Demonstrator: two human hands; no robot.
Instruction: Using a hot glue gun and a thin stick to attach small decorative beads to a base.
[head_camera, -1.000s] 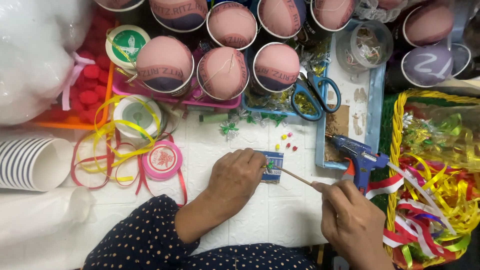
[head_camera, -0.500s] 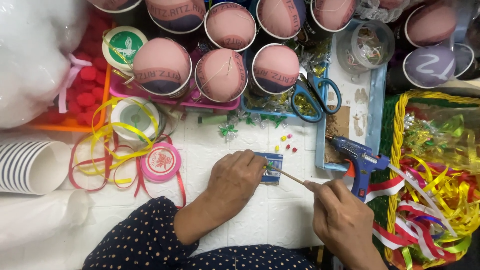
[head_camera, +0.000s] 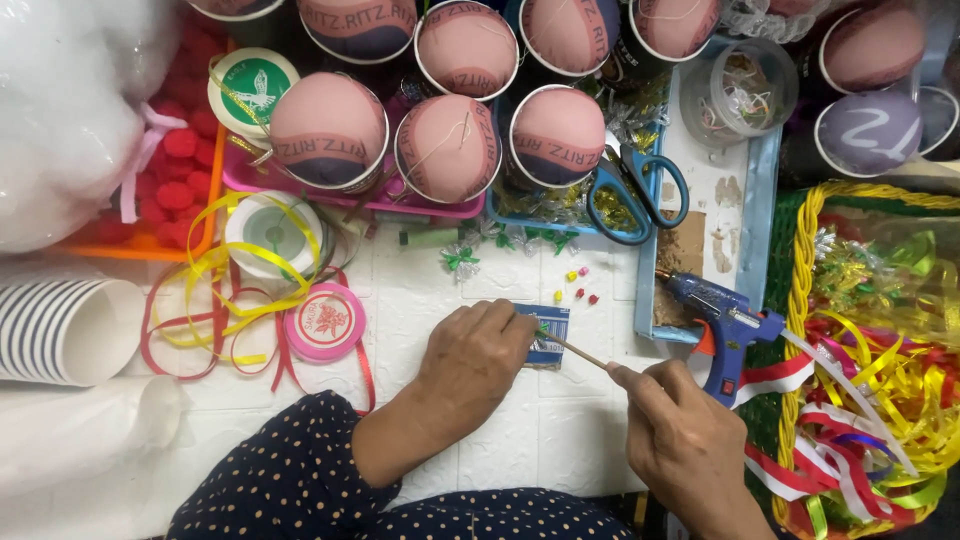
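Left hand (head_camera: 472, 362) presses small blue packet (head_camera: 547, 335) flat on tabletop (head_camera: 520, 440). Right hand (head_camera: 680, 440) pinches thin wooden stick (head_camera: 575, 350), tip touching packet. Glue gun (head_camera: 722, 322) just beside.

The worktop (head_camera: 560, 440) was covered in white sheeting embossed with a brick-like pattern of rectangular panels. Lighting was even and diffuse, casting only soft shadows. No walls, floor or windows fell within the downward view.
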